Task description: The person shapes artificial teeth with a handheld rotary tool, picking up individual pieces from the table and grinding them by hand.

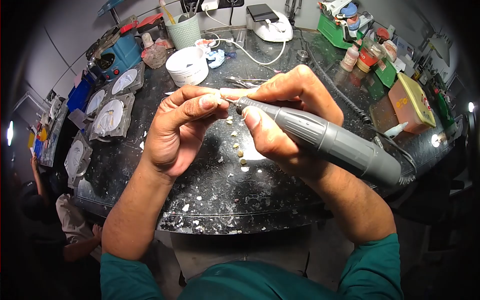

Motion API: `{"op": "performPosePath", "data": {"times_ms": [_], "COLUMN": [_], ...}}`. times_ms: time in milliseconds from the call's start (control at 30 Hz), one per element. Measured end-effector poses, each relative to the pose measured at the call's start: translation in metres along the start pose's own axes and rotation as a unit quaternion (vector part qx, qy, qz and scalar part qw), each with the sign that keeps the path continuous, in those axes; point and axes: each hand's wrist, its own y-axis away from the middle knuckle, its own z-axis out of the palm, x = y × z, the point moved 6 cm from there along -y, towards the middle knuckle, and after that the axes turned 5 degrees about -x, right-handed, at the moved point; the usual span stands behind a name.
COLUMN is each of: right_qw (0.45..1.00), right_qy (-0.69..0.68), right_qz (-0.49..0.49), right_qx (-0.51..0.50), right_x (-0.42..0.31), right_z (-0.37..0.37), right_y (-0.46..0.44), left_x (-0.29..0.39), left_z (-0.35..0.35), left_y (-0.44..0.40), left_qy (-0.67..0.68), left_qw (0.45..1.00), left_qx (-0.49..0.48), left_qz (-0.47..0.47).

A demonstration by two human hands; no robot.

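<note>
Pinched between the thumb and fingers of my left hand [182,122] is a small whitish piece [218,97], partly hidden by the fingertips. My right hand [295,120] is wrapped round a thick grey rotary handpiece [330,140]. Its thin metal tip points left and meets or nearly meets the whitish piece; exact contact is too small to tell. Below the hands, several small yellowish pieces [240,153] lie in a rough line on the dark speckled table [200,200], among white crumbs.
Plaster moulds [107,117] and a blue device [120,55] stand at the left. Behind are a white tub [186,66], metal tools and a white device [274,31]. At the right are bottles, a yellow-lidded box [416,102] and a coiled cord [345,97]. Another person [75,220] sits lower left.
</note>
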Motion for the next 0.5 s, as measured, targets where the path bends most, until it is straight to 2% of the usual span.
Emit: {"op": "performPosePath", "data": {"times_ms": [100,500], "right_qw": [0.997,0.995], "right_qy": [0.03,0.013], "right_qz": [0.013,0.023], "right_qx": [-0.066,-0.098], "right_x": [-0.0028,0.0021], "right_z": [0.0012,0.0038], "right_y": [0.0015,0.0031], "left_x": [-0.0006,-0.0013], "left_z": [0.0004,0.0028], "left_y": [-0.0002,0.0017], "left_qy": [-0.004,-0.005], "left_qw": [1.0,0.999], "left_qx": [0.004,0.025], "left_qz": [0.005,0.021]}}
